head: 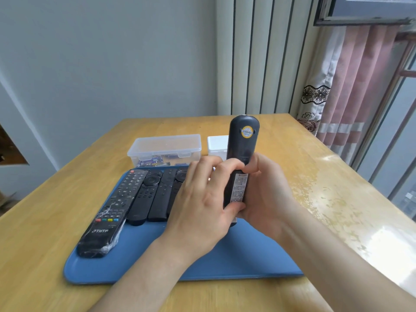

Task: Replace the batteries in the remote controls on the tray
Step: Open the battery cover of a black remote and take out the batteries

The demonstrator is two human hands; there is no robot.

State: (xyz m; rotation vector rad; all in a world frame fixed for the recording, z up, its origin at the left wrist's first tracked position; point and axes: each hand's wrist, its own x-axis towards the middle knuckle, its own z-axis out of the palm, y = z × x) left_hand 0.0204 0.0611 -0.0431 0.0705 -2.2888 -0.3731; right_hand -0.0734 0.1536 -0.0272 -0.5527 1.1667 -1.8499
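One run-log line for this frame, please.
held remote: raised, back facing camera | left hand: holds it | right hand: holds it | tray: other remotes lying

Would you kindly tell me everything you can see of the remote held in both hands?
The remote is a black, plastic-looking bar with a rounded top. It is held upright with its back to the camera, above the right part of the tray. A round yellow sticker sits near its top, and a white printed label runs down its lower back. The left hand and right hand hold its lower half, fingers curled round it. Its buttons are hidden.
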